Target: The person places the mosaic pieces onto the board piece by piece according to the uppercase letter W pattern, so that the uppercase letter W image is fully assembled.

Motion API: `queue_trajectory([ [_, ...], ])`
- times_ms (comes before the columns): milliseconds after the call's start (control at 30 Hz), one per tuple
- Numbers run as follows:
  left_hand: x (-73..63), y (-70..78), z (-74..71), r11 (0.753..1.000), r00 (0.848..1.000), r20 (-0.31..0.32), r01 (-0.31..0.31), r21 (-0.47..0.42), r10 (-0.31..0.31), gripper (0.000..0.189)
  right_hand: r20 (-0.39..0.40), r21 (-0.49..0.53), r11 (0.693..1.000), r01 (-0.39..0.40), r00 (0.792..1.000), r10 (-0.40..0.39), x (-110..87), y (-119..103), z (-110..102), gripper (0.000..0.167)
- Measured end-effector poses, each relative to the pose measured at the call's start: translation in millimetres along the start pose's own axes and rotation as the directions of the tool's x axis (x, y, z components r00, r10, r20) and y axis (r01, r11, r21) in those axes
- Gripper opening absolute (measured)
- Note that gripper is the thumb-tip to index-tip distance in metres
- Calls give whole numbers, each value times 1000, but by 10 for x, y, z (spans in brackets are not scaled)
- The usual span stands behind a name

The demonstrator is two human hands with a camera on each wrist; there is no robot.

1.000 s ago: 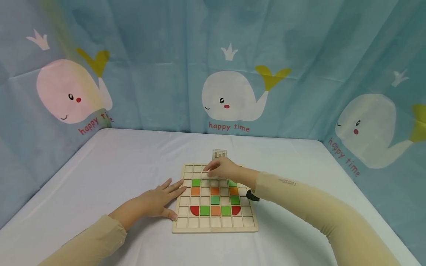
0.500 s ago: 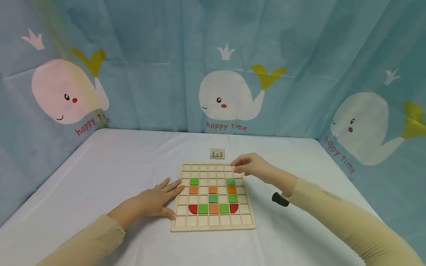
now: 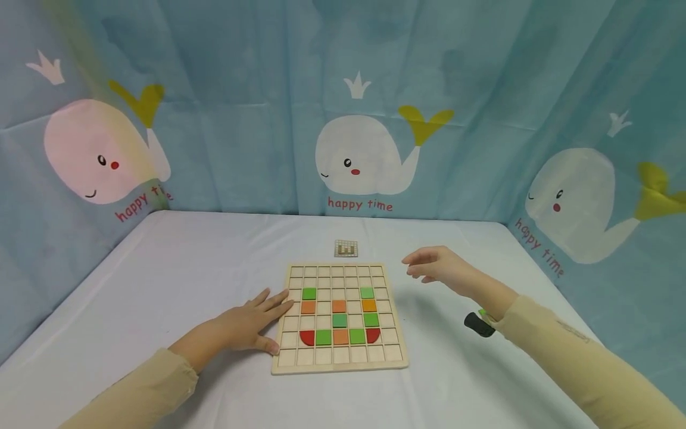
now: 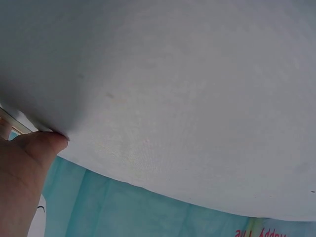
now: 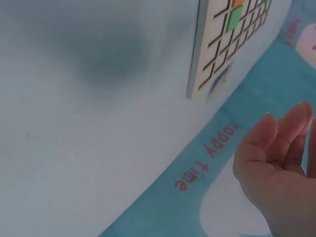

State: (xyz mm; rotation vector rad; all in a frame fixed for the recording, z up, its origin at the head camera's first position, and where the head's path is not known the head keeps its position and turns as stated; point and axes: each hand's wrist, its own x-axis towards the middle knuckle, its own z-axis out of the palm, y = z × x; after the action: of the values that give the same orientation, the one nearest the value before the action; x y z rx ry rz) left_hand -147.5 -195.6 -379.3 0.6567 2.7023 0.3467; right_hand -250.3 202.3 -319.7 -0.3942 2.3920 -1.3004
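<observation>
A wooden grid board [image 3: 337, 359] lies flat on the table in the head view. Several green, orange and red tiles sit in its cells, among them a red rounded tile [image 3: 307, 338], an orange tile [image 3: 339, 306] and a green tile [image 3: 367, 292]. My left hand [image 3: 243, 325] rests at the board's left edge with fingers spread, thumb near the lower left corner. Off to the right of the board, my right hand [image 3: 442, 268] hovers above the table. Its fingers [image 5: 291, 123] are loosely bent and hold nothing in the right wrist view.
Behind the board lies a small card [image 3: 346, 248] with a grid pattern. A white cloth covers the table [image 3: 203, 256]. Blue curtains [image 3: 241, 149] printed with whales stand along the back and sides. A black device [image 3: 479, 325] is at my right wrist.
My right hand has moved right, from above the board to beside it, uncovering the upper cells and the card. My left hand has stayed at the board's edge; the head view has shifted slightly.
</observation>
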Motion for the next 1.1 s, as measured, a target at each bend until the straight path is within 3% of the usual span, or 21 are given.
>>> queue_trajectory([
  [1100,-9,-5,10,1000,1000,-7,1,-1,-1,96,-17,-71,997,16,1000,-17,-369,301,-601,42],
])
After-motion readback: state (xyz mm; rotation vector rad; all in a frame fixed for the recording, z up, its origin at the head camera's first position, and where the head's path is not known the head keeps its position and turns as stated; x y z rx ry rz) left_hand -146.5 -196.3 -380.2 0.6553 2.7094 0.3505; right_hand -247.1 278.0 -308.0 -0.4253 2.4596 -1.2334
